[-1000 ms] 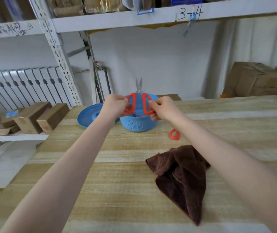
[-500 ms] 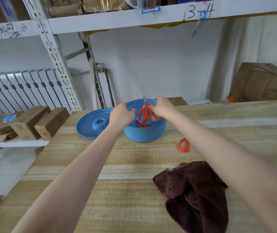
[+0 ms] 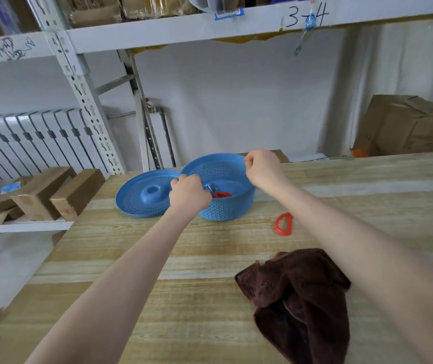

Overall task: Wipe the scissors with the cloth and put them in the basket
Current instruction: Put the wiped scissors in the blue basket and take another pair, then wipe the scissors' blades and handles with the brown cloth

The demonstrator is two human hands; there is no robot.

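The scissors (image 3: 220,194), with red handles and metal blades, lie inside the blue perforated basket (image 3: 223,212) at the far middle of the wooden table. My left hand (image 3: 189,193) sits at the basket's near-left rim with its fingers curled over the edge, hiding part of the scissors. My right hand (image 3: 264,168) hovers above the basket's right rim, fingers curled, holding nothing. The brown cloth (image 3: 296,292) lies crumpled on the table near my right forearm.
A blue perforated lid (image 3: 144,198) lies flat to the left of the basket. A small red plastic loop (image 3: 283,223) rests on the table to the right. Cardboard boxes (image 3: 39,193) sit on a low shelf past the table's left edge. A larger box (image 3: 407,124) stands at the back right.
The scissors went from upright above the basket, held by both hands, down into it. My right hand let go and rose to the right rim. My left hand moved to the basket's rim.
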